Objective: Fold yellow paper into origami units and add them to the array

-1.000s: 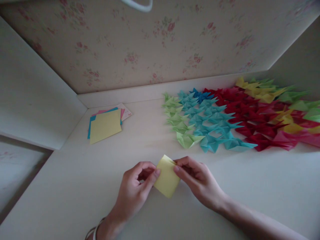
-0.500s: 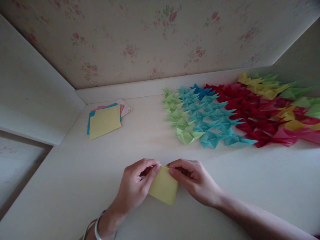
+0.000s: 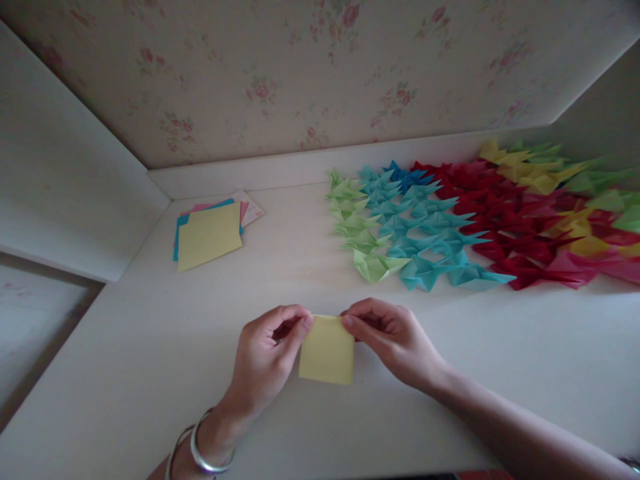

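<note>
A small square of yellow paper (image 3: 327,351) hangs between my two hands, its top edge level with my fingertips. My left hand (image 3: 270,353) pinches the upper left corner between thumb and forefinger. At the upper right corner, my right hand (image 3: 387,340) has the same kind of pinch. The paper looks folded, though the layers are hard to make out. Its lower edge is free and faces me. Silver bangles (image 3: 207,443) circle my left wrist.
Rows of folded paper cranes in light green (image 3: 377,265), turquoise (image 3: 423,272) and red (image 3: 530,272) cover the back right of the white table (image 3: 150,373). At the back left lies a stack of paper sheets (image 3: 210,235), yellow on top. A floral wall (image 3: 260,90) rises behind.
The yellow paper has turned from slanted to nearly straight. My hands have moved slightly apart and a little up in the view, each now at a top corner.
</note>
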A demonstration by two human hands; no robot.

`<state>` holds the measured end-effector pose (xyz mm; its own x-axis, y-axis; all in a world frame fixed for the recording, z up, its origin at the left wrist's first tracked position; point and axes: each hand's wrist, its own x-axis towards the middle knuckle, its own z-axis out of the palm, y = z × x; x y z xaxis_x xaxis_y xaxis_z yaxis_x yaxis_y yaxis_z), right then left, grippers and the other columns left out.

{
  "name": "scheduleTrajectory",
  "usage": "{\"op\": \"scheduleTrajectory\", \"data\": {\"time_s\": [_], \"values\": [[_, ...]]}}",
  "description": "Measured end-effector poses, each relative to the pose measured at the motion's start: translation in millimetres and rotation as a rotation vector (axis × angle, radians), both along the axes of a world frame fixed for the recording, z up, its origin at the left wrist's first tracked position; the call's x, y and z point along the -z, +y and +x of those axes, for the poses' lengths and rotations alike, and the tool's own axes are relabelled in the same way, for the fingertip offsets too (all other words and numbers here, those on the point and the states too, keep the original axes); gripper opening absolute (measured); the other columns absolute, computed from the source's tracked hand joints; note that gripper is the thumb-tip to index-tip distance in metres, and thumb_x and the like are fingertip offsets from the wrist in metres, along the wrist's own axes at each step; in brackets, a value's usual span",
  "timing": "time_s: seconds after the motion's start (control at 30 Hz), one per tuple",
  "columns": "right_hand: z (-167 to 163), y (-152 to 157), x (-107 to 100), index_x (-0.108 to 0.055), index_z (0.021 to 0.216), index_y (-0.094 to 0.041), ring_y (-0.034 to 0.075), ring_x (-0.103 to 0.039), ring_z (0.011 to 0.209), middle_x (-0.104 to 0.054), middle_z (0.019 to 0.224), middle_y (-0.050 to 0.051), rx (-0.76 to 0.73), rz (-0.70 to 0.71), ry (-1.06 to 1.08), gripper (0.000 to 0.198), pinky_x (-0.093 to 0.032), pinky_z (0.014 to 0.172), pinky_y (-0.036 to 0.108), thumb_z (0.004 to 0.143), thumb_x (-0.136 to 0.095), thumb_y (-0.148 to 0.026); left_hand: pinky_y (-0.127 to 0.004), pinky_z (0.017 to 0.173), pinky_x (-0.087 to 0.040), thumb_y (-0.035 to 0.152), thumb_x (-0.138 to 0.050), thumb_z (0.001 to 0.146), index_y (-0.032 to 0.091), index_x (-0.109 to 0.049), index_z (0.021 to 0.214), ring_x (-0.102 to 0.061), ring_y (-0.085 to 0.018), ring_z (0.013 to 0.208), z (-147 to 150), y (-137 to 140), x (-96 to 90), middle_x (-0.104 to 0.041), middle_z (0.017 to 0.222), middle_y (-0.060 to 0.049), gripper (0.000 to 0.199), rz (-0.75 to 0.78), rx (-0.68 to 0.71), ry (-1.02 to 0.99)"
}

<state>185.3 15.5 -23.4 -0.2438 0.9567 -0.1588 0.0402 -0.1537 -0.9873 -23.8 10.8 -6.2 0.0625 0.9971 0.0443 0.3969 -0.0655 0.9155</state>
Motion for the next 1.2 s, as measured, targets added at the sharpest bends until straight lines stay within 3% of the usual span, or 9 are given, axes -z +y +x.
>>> {"op": "scheduleTrajectory", "data": {"time_s": [0.1, 0.27, 0.4, 0.53, 0.63, 0.77, 0.93, 1.07, 1.2], "values": [[-3, 2, 1, -0.064, 0.094, -0.018, 0.017, -0.068, 0.072, -0.073, 0.078, 0.003, 0.054, -0.071, 0.104, 0.026, -0.054, 0.066, 0.028, 0.084, -0.069, -0.042, -0.022, 0.063, -0.053, 0.028, -0.069, 0.086, 0.02, -0.074, 0.087, -0.068, -0.016, 0.067, 0, -1, 1.8, -0.075, 0.078, -0.001, 0.01, -0.022, -0.029, -0.021], [-4, 3, 1, -0.066, 0.088, -0.017, 0.018, -0.069, 0.072, -0.074, 0.078, 0.004, 0.128, -0.102, 0.083, 0.029, -0.055, 0.065, 0.029, 0.077, -0.075, -0.043, -0.023, 0.064, -0.054, 0.029, -0.068, 0.086, 0.019, -0.075, 0.087, -0.068, -0.017, 0.069, 1, 0, 2.1, -0.075, 0.078, -0.002, 0.012, -0.033, -0.006, -0.012], [-5, 4, -1, -0.065, 0.095, -0.019, 0.017, -0.07, 0.074, -0.075, 0.078, 0.003, 0.153, -0.151, 0.138, 0.036, -0.056, 0.068, 0.028, 0.074, -0.078, -0.043, -0.022, 0.063, -0.053, 0.027, -0.068, 0.086, 0.02, -0.074, 0.088, -0.068, -0.015, 0.067, 0, 0, 1.2, -0.075, 0.078, -0.001, 0.009, -0.003, -0.005, 0.005], [-5, 5, -7, -0.067, 0.089, -0.017, 0.016, -0.068, 0.072, -0.071, 0.075, 0.002, -0.012, -0.267, 0.175, 0.036, -0.056, 0.069, 0.027, 0.08, -0.07, -0.052, -0.02, 0.061, -0.053, 0.025, -0.069, 0.085, 0.02, -0.073, 0.087, -0.067, -0.014, 0.065, -1, -1, 0.7, -0.074, 0.076, 0.0, 0.007, 0.025, -0.058, -0.006], [-5, 3, -9, -0.068, 0.076, -0.015, 0.015, -0.066, 0.068, -0.068, 0.072, 0.003, -0.087, -0.23, 0.094, 0.043, -0.055, 0.064, 0.026, 0.086, -0.062, -0.056, -0.02, 0.059, -0.052, 0.026, -0.069, 0.085, 0.02, -0.073, 0.085, -0.065, -0.014, 0.063, 0, -2, 1.4, -0.073, 0.074, 0.0, 0.007, 0.026, -0.084, -0.027], [-4, 1, -9, -0.068, 0.077, -0.016, 0.015, -0.063, 0.067, -0.066, 0.072, 0.002, -0.049, -0.146, 0.051, 0.042, -0.053, 0.062, 0.025, 0.087, -0.061, -0.056, -0.02, 0.057, -0.051, 0.028, -0.068, 0.087, 0.019, -0.071, 0.086, -0.063, -0.013, 0.061, 0, -4, 3.6, -0.071, 0.072, 0.0, 0.009, -0.02, -0.072, -0.075], [-3, -1, -8, -0.063, 0.073, -0.016, 0.014, -0.06, 0.065, -0.061, 0.069, 0.001, -0.213, -0.192, 0.084, 0.044, -0.052, 0.063, 0.025, 0.09, -0.057, -0.056, -0.018, 0.057, -0.051, 0.029, -0.07, 0.085, 0.02, -0.071, 0.088, -0.061, -0.011, 0.062, 0, -5, 4.7, -0.07, 0.072, 0.002, 0.009, -0.017, -0.18, -0.141], [-1, 0, -6, -0.061, 0.072, -0.015, 0.012, -0.058, 0.063, -0.06, 0.066, 0.001, -0.219, -0.122, 0.016, 0.044, -0.046, 0.059, 0.022, 0.092, -0.055, -0.054, -0.017, 0.055, -0.05, 0.028, -0.07, 0.085, 0.019, -0.071, 0.085, -0.059, -0.01, 0.059, 0, -4, 4.5, -0.069, 0.069, 0.002, 0.008, 0.014, -0.19, -0.17], [-1, 2, -10, -0.065, 0.081, -0.014, 0.015, -0.065, 0.071, -0.07, 0.076, 0.005, -0.319, -0.209, 0.052, 0.042, -0.05, 0.066, 0.024, 0.092, -0.056, -0.054, -0.015, 0.055, -0.05, 0.027, -0.071, 0.084, 0.02, -0.07, 0.086, -0.059, -0.009, 0.059, 1, -1, 5.0, -0.068, 0.068, 0.002, 0.008, 0.016, -0.246, -0.203]]}}
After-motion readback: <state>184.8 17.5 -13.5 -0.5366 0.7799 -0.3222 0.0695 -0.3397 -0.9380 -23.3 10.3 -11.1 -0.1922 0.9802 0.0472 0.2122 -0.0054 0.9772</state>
